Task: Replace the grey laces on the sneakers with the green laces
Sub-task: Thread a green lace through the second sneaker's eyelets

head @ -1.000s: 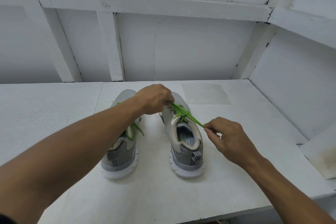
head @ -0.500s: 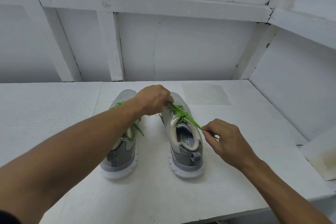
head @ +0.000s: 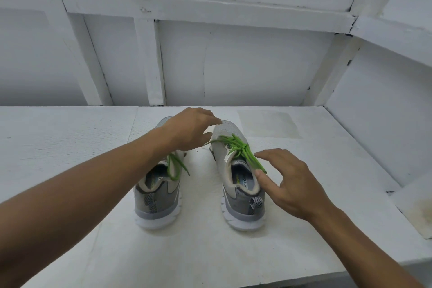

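Two grey sneakers stand side by side on the white table, heels toward me. The right sneaker (head: 238, 184) carries a green lace (head: 238, 147) tied in a knot, its ends lying loose over the tongue and collar. The left sneaker (head: 159, 196) also has a green lace (head: 174, 167) hanging over its opening; my forearm hides its front. My left hand (head: 189, 130) hovers above the toes with fingers spread, holding nothing. My right hand (head: 289, 182) floats beside the right sneaker's collar, fingers relaxed and apart, close to the lace end.
The white table (head: 70, 147) runs to a front edge near me and meets a white panelled wall (head: 233, 65) behind. A slanted white panel (head: 383, 119) closes the right side. A stained patch (head: 268, 124) marks the tabletop behind the shoes.
Both hands have let go of the right sneaker's green lace and opened. The lace, taut before, now lies slack on the shoe. The left hand lifted slightly.
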Motion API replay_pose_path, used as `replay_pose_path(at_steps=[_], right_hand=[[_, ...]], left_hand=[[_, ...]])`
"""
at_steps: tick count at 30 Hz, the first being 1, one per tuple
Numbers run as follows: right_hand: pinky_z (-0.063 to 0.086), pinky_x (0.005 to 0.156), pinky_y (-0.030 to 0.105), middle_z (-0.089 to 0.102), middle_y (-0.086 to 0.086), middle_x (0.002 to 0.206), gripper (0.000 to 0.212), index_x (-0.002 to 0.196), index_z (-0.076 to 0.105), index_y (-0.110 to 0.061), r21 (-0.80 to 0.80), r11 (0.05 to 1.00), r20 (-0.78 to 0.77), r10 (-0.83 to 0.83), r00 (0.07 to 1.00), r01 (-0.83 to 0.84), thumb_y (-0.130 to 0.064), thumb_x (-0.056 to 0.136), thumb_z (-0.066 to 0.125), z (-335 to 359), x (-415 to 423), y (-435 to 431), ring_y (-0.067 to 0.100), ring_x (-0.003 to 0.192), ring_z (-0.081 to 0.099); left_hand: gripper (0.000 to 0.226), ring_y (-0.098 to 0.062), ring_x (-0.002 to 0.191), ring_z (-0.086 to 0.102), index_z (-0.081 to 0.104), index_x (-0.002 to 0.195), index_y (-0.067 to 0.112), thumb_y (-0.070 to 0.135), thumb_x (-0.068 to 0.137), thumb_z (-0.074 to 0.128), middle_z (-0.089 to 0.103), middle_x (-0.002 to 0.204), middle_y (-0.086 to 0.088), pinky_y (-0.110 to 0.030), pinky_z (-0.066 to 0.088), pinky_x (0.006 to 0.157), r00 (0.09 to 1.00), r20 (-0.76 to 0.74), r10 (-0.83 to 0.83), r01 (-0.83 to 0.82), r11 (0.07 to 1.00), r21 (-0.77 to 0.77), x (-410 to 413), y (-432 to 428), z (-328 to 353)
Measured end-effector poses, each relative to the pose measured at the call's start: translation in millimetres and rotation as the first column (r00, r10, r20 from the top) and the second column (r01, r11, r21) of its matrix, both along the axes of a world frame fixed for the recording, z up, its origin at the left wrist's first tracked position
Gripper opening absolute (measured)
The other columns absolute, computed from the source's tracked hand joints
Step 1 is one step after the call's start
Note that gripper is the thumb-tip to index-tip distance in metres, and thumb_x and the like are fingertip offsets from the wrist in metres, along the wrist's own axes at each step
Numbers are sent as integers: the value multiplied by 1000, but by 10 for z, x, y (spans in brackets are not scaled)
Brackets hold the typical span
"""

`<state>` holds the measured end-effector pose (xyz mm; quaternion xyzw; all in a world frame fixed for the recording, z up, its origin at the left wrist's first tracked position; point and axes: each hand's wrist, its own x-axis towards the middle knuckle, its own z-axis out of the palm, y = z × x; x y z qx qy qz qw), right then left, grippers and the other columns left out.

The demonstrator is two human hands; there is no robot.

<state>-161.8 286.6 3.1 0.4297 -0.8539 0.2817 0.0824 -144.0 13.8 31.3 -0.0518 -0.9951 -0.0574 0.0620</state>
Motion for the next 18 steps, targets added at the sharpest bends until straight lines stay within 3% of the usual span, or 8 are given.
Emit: replay_pose_path(at_steps=[5, 7, 9, 12, 14, 16, 18], right_hand=[[40, 84, 19, 60, -10, 104, 35, 112, 64, -19, -5, 994, -60, 112, 992, -113, -40, 85, 58, 140, 228, -166, 9, 94, 52], [39, 79, 18, 56, -12, 105, 38, 113, 60, -22, 102, 985, -30, 142, 989, -139, -44, 82, 59, 138, 318, -234, 8, 88, 50], [34, 69, 19, 51, -12, 105, 44, 111, 56, -23, 216, 969, -24, 129, 991, -121, -53, 79, 57, 88, 364, -281, 9, 79, 43], [26, 66, 24, 55, -5, 100, 40, 107, 54, -20, 360, 932, -167, 113, 979, -46, -52, 82, 57, 60, 416, -331, 13, 72, 33], [23, 69, 27, 57, 0, 102, 37, 113, 48, -19, 457, 889, -147, 93, 985, -16, -49, 91, 50, 75, 458, -362, 17, 77, 33], [22, 69, 29, 58, 2, 105, 41, 117, 43, -18, 514, 858, -128, 90, 988, -11, -52, 93, 47, 105, 482, -386, 19, 81, 35], [24, 69, 29, 60, 2, 104, 43, 118, 43, -17, 519, 855, -117, 92, 989, -18, -52, 94, 48, 117, 471, -400, 19, 82, 37]], left_hand=[[23, -12, 94, 60, 69, 113, 24, 25, 93, 57, 69, 100, 8, -34, 49, 87, 987, -98, 127, -99, 962, 254, 474, 54, 158], [13, -8, 77, 60, 70, 93, 25, 33, 90, 60, 66, 79, 12, -32, 51, 75, 973, -104, 205, -162, 932, 323, 740, 113, 197], [20, -3, 67, 55, 61, 74, 28, 45, 84, 61, 59, 65, 14, -28, 46, 62, 948, -87, 306, -259, 901, 348, 1029, 157, 188], [36, -4, 65, 49, 47, 69, 29, 64, 77, 56, 52, 65, 13, -24, 33, 54, 929, -31, 370, -347, 896, 277, 1380, 205, 84], [45, -8, 66, 48, 48, 73, 28, 73, 74, 48, 47, 67, 13, -24, 31, 54, 927, -26, 373, -364, 916, 170, 1477, 231, -5], [46, -15, 70, 48, 49, 84, 25, 70, 77, 50, 43, 71, 13, -29, 30, 59, 913, -18, 408, -406, 911, 80, 1501, 248, -84], [40, -20, 81, 51, 48, 89, 24, 63, 81, 52, 51, 83, 10, -30, 27, 68, 903, 24, 429, -429, 903, -4, 1499, 248, -181]])
